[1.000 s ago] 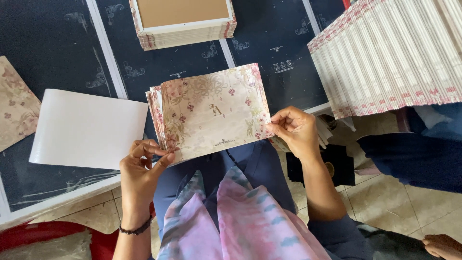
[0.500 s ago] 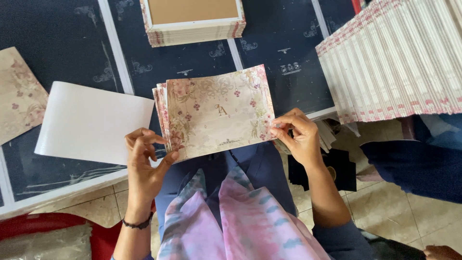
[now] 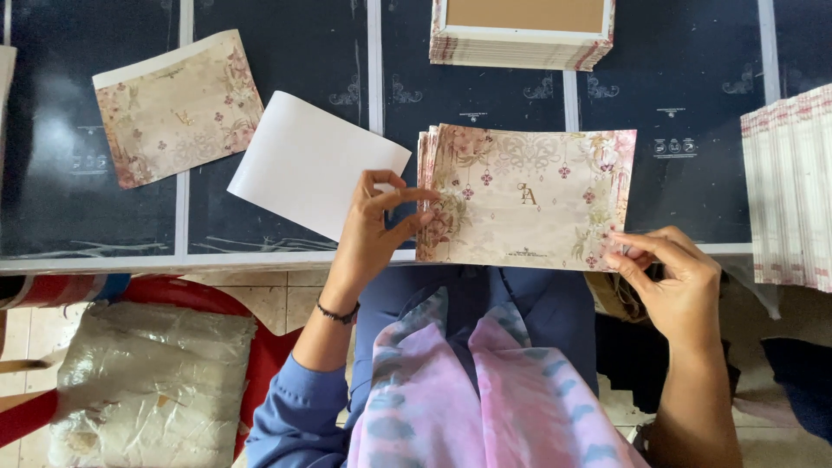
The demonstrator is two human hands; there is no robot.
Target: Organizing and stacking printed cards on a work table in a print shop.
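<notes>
Now both hands hold card stack [image 3: 529,198] at frame centre: left hand [image 3: 374,227] fingers pinching left edge, right hand [image 3: 672,276] fingers pinching lower right corner; white sheet [image 3: 314,165] just left.

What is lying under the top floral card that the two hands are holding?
Under the top floral card, edges of more cards fan out at its left side. Their faces are covered. The left hand and right hand pinch the bundle.
</notes>
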